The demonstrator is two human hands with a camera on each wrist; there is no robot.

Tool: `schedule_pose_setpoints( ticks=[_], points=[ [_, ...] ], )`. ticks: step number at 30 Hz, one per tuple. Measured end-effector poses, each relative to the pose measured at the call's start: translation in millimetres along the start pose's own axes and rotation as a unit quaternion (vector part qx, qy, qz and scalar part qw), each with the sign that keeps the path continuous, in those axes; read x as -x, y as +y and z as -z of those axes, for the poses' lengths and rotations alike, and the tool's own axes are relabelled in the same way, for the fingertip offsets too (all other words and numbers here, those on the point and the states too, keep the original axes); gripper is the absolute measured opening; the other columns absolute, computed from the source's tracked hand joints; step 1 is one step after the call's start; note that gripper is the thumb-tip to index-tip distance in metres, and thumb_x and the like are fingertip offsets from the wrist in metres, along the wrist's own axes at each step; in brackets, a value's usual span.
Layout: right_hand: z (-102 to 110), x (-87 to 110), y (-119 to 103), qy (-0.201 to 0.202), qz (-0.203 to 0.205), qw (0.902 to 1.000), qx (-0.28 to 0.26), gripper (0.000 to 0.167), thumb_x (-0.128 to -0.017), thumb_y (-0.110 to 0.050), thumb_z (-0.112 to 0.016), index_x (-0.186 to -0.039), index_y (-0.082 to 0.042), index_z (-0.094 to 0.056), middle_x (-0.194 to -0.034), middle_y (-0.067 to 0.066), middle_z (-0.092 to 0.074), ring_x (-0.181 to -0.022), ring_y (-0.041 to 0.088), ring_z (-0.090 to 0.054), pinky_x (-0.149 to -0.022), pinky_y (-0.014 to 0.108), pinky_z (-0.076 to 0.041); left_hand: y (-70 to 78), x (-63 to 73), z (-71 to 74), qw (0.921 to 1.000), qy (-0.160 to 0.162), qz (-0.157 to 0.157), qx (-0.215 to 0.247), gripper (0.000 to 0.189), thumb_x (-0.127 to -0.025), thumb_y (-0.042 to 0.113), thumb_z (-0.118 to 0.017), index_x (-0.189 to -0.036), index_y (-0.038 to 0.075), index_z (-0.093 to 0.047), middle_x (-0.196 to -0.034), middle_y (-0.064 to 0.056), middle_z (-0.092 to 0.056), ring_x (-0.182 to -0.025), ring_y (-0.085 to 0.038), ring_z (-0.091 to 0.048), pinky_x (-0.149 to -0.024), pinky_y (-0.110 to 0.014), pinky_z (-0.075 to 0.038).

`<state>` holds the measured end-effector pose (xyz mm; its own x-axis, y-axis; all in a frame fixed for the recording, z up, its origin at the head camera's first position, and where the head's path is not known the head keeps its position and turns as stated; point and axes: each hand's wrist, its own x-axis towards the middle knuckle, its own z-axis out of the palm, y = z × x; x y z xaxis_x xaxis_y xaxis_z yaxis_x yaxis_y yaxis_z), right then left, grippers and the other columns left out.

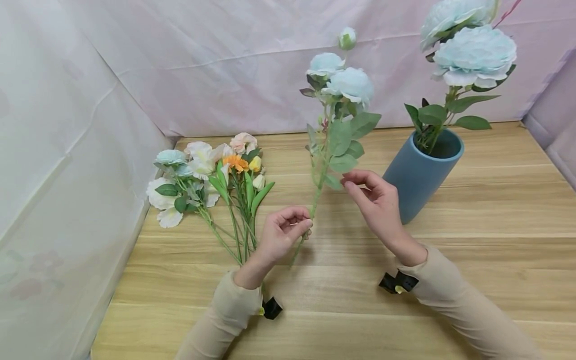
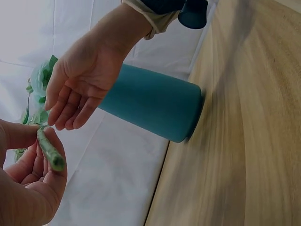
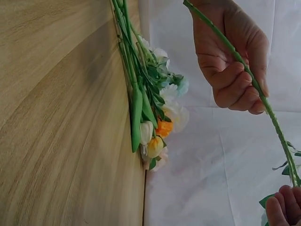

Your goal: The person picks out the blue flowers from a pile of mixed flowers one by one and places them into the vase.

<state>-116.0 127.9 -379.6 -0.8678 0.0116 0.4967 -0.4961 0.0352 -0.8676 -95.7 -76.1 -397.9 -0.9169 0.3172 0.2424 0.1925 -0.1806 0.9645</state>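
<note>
My left hand (image 1: 285, 232) pinches the green stem (image 2: 51, 153) of an artificial flower between thumb and fingers. Held up above the table, the spray carries pale blue blooms (image 1: 350, 86), a bud at its top and green leaves. Loosely bent fingers of my right hand (image 1: 375, 200) are at the edge of the lower leaves; in the left wrist view this hand (image 2: 91, 70) looks relaxed, and whether it touches a leaf is unclear. To its right, a blue vase (image 1: 416, 175) holds a larger flower with pale blue blooms (image 1: 474, 55) and leaves.
Several artificial flowers lie on the left of the wooden table (image 1: 342, 310), among them an orange bloom (image 1: 236, 162), yellow and white tulips, and white and pale blue blooms (image 1: 171, 157). Pale cloth (image 1: 252, 75) hangs behind the table and at its sides.
</note>
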Motion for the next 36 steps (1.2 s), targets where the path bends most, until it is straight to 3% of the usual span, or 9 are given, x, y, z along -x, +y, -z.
schedule_pose_setpoints(
  ticks=[3,10,18,26,31,33,36],
  points=[
    [-0.3,-1.8,0.3,0.0,-0.01,0.9999,0.007,0.012,-0.091,0.0,-0.056,-0.097,0.006,-0.064,-0.094,0.003,-0.067,-0.092,0.014,-0.064,-0.076,0.021,-0.052,-0.2,1.1,-3.2,0.9998,-0.014,0.011,0.004,0.008,-0.082,-0.019,-0.055,-0.088,-0.024,-0.052,-0.077,0.0,-0.058,-0.066,-0.005,-0.057,-0.057,-0.013,-0.05],
    [-0.8,-2.2,0.3,0.006,-0.034,0.9994,0.011,0.022,-0.092,-0.002,-0.057,-0.112,0.007,-0.063,-0.099,0.008,-0.069,-0.095,0.014,-0.063,-0.077,0.021,-0.052,-3.9,4.0,-8.0,0.999,-0.035,0.028,0.01,0.011,-0.081,-0.017,-0.056,-0.09,-0.023,-0.052,-0.077,0.001,-0.058,-0.065,-0.005,-0.056,-0.057,-0.013,-0.049],
    [-2.9,-2.0,1.4,0.021,-0.036,0.9991,0.002,0.018,-0.089,0.006,-0.057,-0.104,0.014,-0.063,-0.092,-0.013,-0.068,-0.089,0.006,-0.064,-0.071,0.018,-0.05,-5.9,5.7,-10.3,0.9981,-0.049,0.027,0.025,0.013,-0.081,-0.016,-0.056,-0.091,-0.023,-0.052,-0.076,0.001,-0.058,-0.064,-0.005,-0.057,-0.056,-0.014,-0.05],
    [-4.6,-3.1,0.8,0.015,-0.046,0.9973,-0.055,0.02,-0.088,0.009,-0.057,-0.107,0.014,-0.063,-0.095,-0.006,-0.07,-0.099,0.011,-0.063,-0.083,0.022,-0.051,-9.1,6.5,-10.5,0.9973,-0.064,0.031,0.018,0.013,-0.081,-0.016,-0.056,-0.091,-0.023,-0.053,-0.077,0.001,-0.058,-0.065,-0.004,-0.058,-0.058,-0.014,-0.05],
    [-5.3,-4.4,-0.1,0.02,-0.069,0.9917,-0.107,0.022,-0.088,0.008,-0.057,-0.104,-0.001,-0.07,-0.091,-0.002,-0.071,-0.097,0.012,-0.063,-0.082,0.023,-0.051,-9.2,6.4,-10.7,0.997,-0.069,0.029,0.018,0.012,-0.082,-0.016,-0.056,-0.092,-0.022,-0.053,-0.078,-0.001,-0.058,-0.065,-0.005,-0.058,-0.058,-0.015,-0.051],
    [-5.5,-4.6,-0.9,0.023,-0.084,0.9872,-0.134,0.027,-0.089,0.008,-0.056,-0.101,-0.01,-0.072,-0.09,-0.001,-0.071,-0.082,0.009,-0.062,-0.073,0.019,-0.05,-8.9,6.2,-10.8,0.997,-0.07,0.03,0.017,0.012,-0.082,-0.015,-0.056,-0.092,-0.022,-0.053,-0.078,-0.002,-0.058,-0.065,-0.005,-0.058,-0.058,-0.015,-0.051],
    [-6.0,-4.8,-2.4,0.021,-0.105,0.9772,-0.183,0.034,-0.09,0.009,-0.054,-0.101,-0.018,-0.071,-0.091,-0.001,-0.07,-0.078,0.008,-0.062,-0.071,0.018,-0.05,-9.0,5.8,-10.7,0.9969,-0.072,0.03,0.013,0.012,-0.083,-0.015,-0.056,-0.092,-0.021,-0.054,-0.079,-0.004,-0.058,-0.066,-0.005,-0.058,-0.058,-0.015,-0.051]
  ],
)
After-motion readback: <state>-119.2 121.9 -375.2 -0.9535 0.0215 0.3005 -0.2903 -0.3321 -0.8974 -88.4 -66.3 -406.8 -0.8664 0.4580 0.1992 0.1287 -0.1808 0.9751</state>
